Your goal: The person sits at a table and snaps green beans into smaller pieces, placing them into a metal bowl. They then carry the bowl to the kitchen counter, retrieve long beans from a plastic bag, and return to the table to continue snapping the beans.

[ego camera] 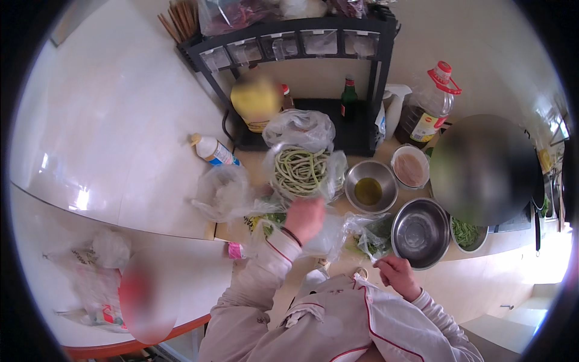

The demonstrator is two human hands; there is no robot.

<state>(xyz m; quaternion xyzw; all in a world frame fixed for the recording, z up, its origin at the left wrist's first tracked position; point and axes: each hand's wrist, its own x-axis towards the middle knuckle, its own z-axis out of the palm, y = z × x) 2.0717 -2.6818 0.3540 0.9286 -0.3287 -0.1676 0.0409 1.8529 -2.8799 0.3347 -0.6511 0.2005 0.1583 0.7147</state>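
My left hand (306, 220) reaches over the counter at the near edge of long green beans (301, 169), which lie coiled in a clear plastic bag (337, 169). What its fingers touch cannot be made out. My right hand (398, 273) pinches the end of another clear plastic bag (368, 228), which has leafy greens (368, 244) beside or inside it. An empty-looking steel bowl (420, 233) stands beside that hand. Behind it a smaller steel bowl (371, 186) holds yellowish liquid. More leafy greens (271, 221) lie under my left wrist, partly hidden.
A black spice rack (382, 68) stands at the back, with a green bottle (348, 97) on it. To the right are an oil jug (429, 108), a white bowl of pinkish food (409, 166) and a bowl of cut beans (468, 235). A white bottle (215, 149) and crumpled plastic bag (226, 192) sit left.
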